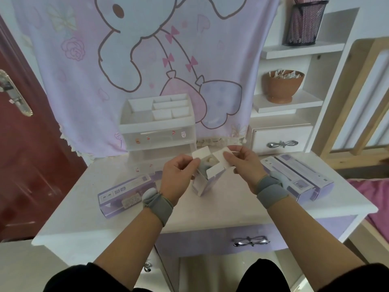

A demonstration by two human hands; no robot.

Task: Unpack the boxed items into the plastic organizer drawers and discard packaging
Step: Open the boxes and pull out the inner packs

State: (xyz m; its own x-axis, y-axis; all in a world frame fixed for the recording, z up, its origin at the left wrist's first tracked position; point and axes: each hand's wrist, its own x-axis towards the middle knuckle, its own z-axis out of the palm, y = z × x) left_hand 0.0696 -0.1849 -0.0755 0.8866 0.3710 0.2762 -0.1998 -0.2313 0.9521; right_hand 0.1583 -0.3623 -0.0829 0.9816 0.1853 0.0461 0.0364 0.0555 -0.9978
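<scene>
A small white and lilac box (pixel 205 182) stands upright at the middle of the white desk (pixel 210 213), its top flaps spread. My left hand (pixel 179 175) pinches the left flap and my right hand (pixel 242 165) pinches the right flap. A pale item (pixel 209 160) shows inside the opening. Behind the box stands the clear plastic organizer (pixel 157 127), with white top compartments and see-through drawers below. One long lilac box (pixel 124 192) lies to the left, and two more lilac boxes (pixel 299 175) lie to the right.
A pink cartoon cloth (pixel 147 49) hangs behind the desk. White shelves at the right hold a brown bowl (pixel 282 85) and a black mesh cup (pixel 303 22). A small white drawer (pixel 282 139) sits below them. A dark red door (pixel 27 144) is on the left.
</scene>
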